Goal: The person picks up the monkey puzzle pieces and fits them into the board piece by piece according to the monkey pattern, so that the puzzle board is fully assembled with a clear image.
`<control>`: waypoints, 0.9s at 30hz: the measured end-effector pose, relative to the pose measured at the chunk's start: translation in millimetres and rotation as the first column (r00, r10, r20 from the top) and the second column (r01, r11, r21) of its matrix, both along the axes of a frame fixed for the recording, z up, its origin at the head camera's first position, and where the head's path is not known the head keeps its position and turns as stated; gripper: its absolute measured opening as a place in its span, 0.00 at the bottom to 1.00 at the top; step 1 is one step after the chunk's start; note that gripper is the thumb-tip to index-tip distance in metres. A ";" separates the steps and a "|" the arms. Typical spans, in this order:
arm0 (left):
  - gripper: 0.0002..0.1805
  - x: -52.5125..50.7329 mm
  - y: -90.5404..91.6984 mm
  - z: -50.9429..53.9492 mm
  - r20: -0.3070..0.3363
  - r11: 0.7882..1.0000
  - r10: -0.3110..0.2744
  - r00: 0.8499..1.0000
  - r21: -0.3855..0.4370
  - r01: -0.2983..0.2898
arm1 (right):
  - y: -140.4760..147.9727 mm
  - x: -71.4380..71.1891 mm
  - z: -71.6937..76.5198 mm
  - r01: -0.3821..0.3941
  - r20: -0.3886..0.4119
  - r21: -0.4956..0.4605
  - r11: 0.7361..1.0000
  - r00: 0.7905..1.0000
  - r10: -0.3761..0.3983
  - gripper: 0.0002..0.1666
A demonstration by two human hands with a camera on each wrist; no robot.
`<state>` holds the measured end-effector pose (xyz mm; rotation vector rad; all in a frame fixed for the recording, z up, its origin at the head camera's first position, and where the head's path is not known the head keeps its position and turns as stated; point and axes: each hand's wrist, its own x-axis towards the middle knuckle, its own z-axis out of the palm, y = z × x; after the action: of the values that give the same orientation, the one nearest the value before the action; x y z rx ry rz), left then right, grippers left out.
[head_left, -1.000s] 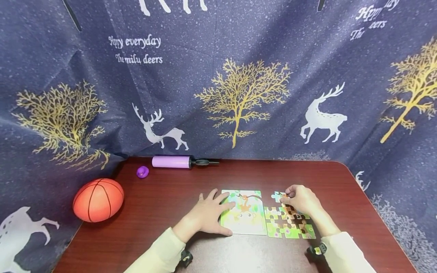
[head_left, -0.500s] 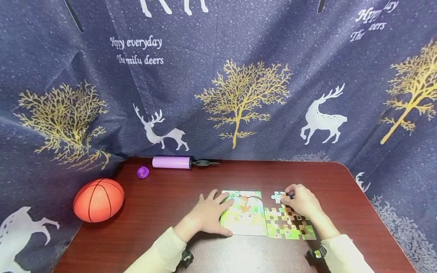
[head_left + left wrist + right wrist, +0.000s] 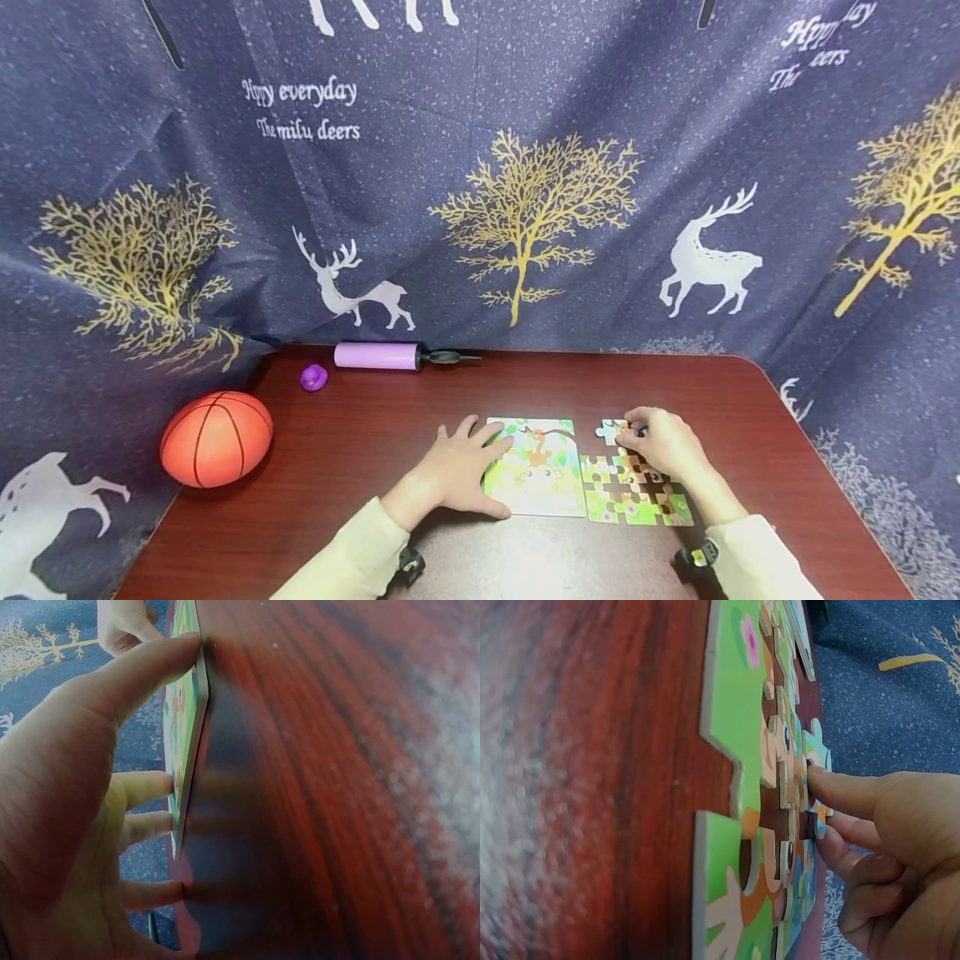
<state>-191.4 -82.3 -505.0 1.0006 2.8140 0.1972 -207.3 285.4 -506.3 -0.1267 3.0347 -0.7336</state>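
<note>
My left hand (image 3: 457, 471) lies with fingers spread on the left edge of a flat picture board (image 3: 536, 492) printed with a monkey. In the left wrist view the thumb (image 3: 161, 664) rests on the board's edge. To the board's right, several jigsaw puzzle pieces (image 3: 630, 510) lie joined or close together, with gaps between some. My right hand (image 3: 671, 446) is at their far side, its thumb and fingers pinching a small jigsaw puzzle piece (image 3: 823, 811). A light blue part (image 3: 607, 432) shows left of those fingertips; whether it is joined to the pinched piece I cannot tell.
An orange basketball-patterned ball (image 3: 216, 440) sits at the table's left edge. Toward the back left are a purple rubber duck (image 3: 313, 378) and a lilac hand pump (image 3: 377, 356). A blue cloth (image 3: 480, 183) with deer and trees hangs behind the table (image 3: 360, 433).
The right hand has shifted very slightly to the left while keeping its pinch at the far side of the puzzle. The left hand and the board stay in place.
</note>
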 end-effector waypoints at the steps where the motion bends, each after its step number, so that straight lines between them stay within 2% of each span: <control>1: 0.60 -0.3 0.0 -0.3 0.000 1.000 0.000 1.000 0.001 0.000 | 0.1 0.3 0.2 -0.001 0.001 -0.001 1.000 1.000 0.001 0.25; 7: 0.60 -0.8 -0.3 -2.9 -0.001 1.000 0.000 1.000 -0.002 0.000 | -0.8 2.1 0.8 -0.004 -0.021 0.000 1.000 1.000 0.004 0.24; 20: 0.60 -0.2 -0.5 -1.0 0.003 1.000 0.004 1.000 0.005 -0.004 | 0.4 0.6 -1.6 -0.055 -0.090 0.002 0.998 0.994 0.055 0.22; 27: 0.60 -2.1 -0.1 -4.8 -0.001 1.000 0.005 1.000 -0.004 -0.005 | 2.1 -0.4 0.7 -0.077 -0.077 -0.040 0.996 0.994 0.074 0.22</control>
<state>-193.6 -82.4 -509.8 0.9935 2.8167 0.1924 -207.6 287.5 -505.7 -0.2747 3.0657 -0.8068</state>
